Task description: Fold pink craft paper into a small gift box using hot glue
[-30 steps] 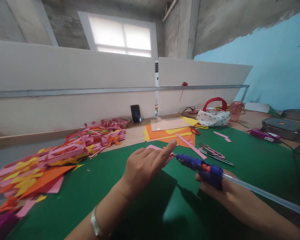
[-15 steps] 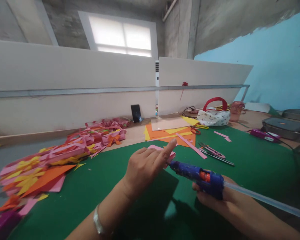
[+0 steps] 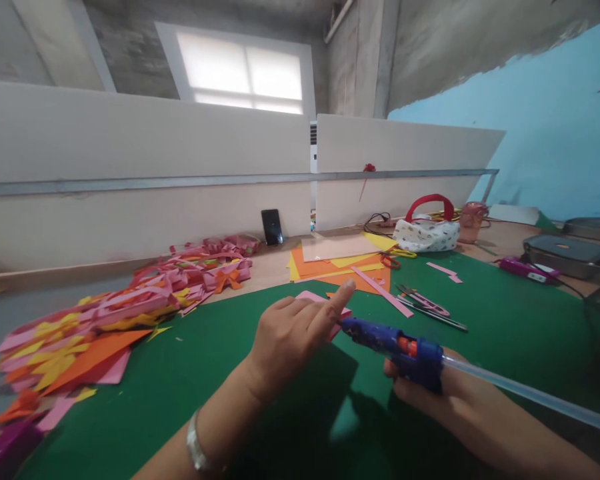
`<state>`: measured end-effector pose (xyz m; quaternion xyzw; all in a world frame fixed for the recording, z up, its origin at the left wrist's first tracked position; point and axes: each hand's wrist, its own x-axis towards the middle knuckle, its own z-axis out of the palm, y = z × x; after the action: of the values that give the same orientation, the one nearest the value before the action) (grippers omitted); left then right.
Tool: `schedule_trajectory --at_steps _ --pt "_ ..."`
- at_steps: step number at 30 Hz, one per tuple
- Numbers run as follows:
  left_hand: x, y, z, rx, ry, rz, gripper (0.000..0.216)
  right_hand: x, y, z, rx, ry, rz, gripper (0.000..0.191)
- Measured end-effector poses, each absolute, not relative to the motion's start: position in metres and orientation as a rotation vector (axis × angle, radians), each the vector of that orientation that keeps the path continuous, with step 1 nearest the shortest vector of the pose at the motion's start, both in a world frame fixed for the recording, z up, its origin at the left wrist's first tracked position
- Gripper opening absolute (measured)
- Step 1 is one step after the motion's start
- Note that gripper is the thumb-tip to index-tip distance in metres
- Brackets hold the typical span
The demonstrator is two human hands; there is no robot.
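Observation:
A blue hot glue gun (image 3: 380, 340) is gripped in my right hand (image 3: 430, 393), its nozzle aimed left. From its back end a long clear glue stick (image 3: 525, 393) runs to the right edge. My left hand (image 3: 295, 333) is closed around a folded pink paper piece (image 3: 336, 331), with the thumb pointing up. Most of that piece is hidden behind my fingers. The nozzle is right by the pink paper and the thumb; whether it touches the paper I cannot tell.
A heap of pink, yellow and orange paper pieces (image 3: 145, 300) spreads over the left. Behind my hands lie orange sheets (image 3: 307, 265), scissors (image 3: 393, 260), tweezers (image 3: 415, 293) and a pink cutter (image 3: 433, 305). A phone (image 3: 272, 227) leans on the back panel. A white pouch (image 3: 427, 236) stands at right.
The glue gun's rear end has shifted slightly up and left with my right hand. My left hand stays nearly where it was, still closed on the pink paper piece.

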<state>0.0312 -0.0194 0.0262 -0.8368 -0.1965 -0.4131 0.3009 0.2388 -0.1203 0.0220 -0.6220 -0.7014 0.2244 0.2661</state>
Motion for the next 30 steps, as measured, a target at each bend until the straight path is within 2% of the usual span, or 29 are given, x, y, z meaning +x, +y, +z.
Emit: schedule_trajectory --at_steps 9,18,26,30 --pt "0.031 -0.019 0.027 -2.216 -0.530 -1.119 0.050 0.251 -0.118 0.016 -1.776 -1.814 0.579 0.034" --pt "0.031 -0.018 0.026 -2.184 -0.514 -1.101 0.053 0.243 -0.125 0.024 -1.672 -1.889 0.567 0.024" --pt "0.025 -0.009 0.025 -2.063 -0.681 -1.202 0.050 0.342 -0.054 0.003 -1.871 -1.948 -0.014 0.032" --pt "0.026 -0.009 0.024 -2.104 -0.745 -1.251 0.049 0.350 -0.031 0.004 -1.978 -2.009 -0.318 0.040"
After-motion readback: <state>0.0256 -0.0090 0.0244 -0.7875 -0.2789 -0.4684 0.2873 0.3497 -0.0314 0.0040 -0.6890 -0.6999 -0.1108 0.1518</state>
